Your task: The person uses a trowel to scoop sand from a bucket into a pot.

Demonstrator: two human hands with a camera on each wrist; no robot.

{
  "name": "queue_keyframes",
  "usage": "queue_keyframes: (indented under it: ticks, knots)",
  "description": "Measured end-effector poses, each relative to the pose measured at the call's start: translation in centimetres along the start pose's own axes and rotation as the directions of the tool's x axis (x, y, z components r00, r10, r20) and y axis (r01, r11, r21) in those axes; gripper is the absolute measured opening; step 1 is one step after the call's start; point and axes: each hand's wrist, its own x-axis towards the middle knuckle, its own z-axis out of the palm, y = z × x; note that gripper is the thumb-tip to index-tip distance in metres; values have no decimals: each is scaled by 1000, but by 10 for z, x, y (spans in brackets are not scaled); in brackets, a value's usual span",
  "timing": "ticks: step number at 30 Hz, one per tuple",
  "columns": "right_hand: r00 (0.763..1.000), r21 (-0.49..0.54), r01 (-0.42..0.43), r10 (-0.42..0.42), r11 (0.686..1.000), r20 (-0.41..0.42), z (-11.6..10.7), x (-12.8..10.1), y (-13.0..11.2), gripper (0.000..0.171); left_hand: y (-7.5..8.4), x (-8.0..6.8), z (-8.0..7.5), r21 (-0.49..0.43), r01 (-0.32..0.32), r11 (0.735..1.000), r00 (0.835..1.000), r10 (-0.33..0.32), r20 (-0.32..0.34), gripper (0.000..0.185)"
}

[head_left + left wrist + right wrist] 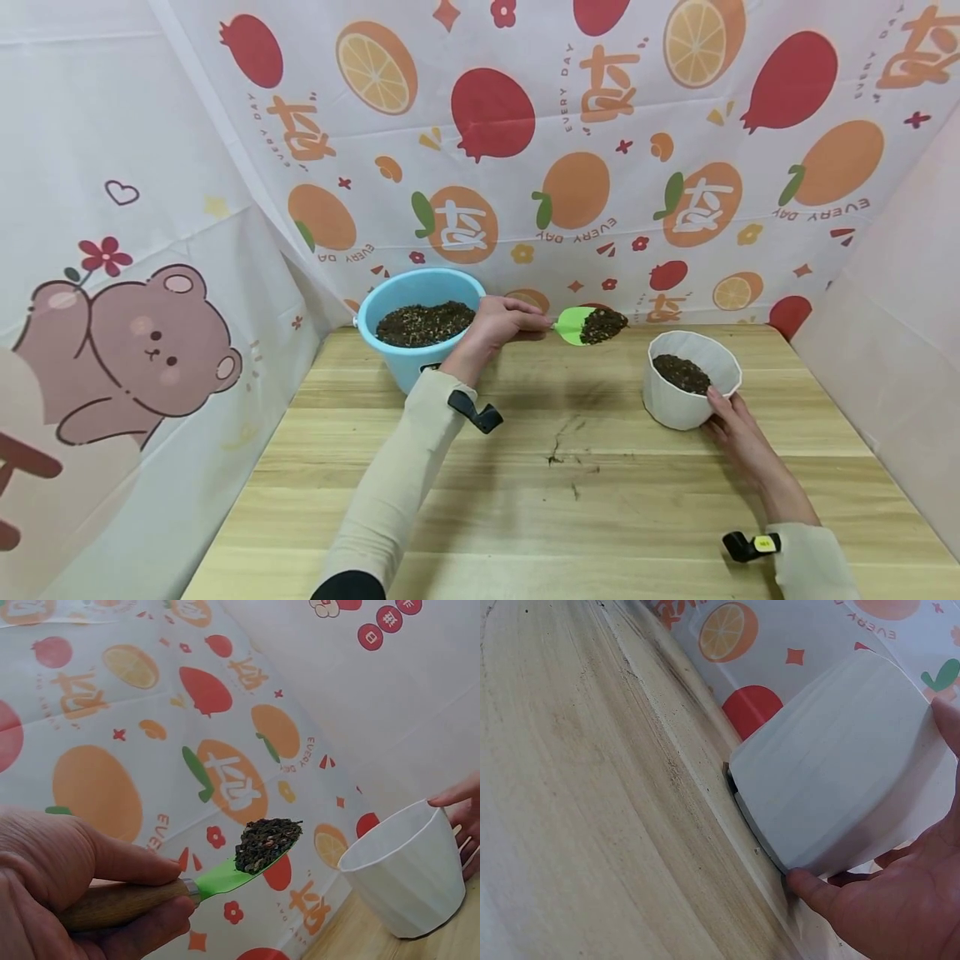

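My left hand [501, 333] grips the wooden handle [124, 904] of a small trowel with a green blade [572, 325]. A heap of dark soil [266, 844] lies on that blade, held level in the air between the bucket and the pot. On the right, a white faceted flower pot [675, 404] stands on the table with dark soil [681, 373] inside. My right hand [738, 433] holds the pot's near right side, thumb at the rim and fingers against the outer wall. In the right wrist view a fingertip [802, 881] sits at the pot's base.
Behind the left forearm stands a light blue bucket [422, 279] full of dark soil. Dark soil crumbs [557, 454] are scattered on the wooden table [600, 517]. A fruit-print cloth [495, 192] hangs behind the table, and a bear-print cloth [150, 350] on the left.
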Motion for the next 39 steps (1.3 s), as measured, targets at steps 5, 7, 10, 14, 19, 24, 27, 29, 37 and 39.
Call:
queue_keyframes:
  ticks: [5,7,10,14,19,24,27,29,37,39]
  knots:
    - [1000,2,4,-4,1000,-2,-1,1,0,79,2,1,6,-10,2,1000,1000,-2,15,27]
    - [1000,5,4,-4,1000,-5,-1,1,-1,79,2,1,9,-10,3,1000,1000,-3,23,27]
    - [1000,12,5,-4,1000,-11,0,3,-3,80,3,2,12,-10,10,1000,1000,-10,27,26]
    - [1000,19,17,-17,1000,-13,0,3,-2,80,2,3,17,-14,22,1000,999,-21,26,22]
    - [1000,5,-6,6,1000,-18,1,0,0,82,0,3,21,-2,23,1000,999,-23,38,24]
    - [1000,-2,-11,11,1000,-17,1,-1,1,81,-1,2,24,6,21,1000,999,-21,38,28]
    - [1000,-5,-5,4,1000,-17,2,0,2,80,0,3,27,-1,23,1000,999,-23,33,24]
    - [1000,-4,-2,2,1000,-15,2,1,2,80,-1,4,29,-8,27,1000,999,-27,30,21]
    - [1000,5,-12,12,1000,-13,3,1,1,81,-3,11,38,2,37,999,998,-37,48,17]
    - [1000,13,-13,13,1000,-11,3,1,1,81,-2,12,40,13,31,999,998,-32,52,17]
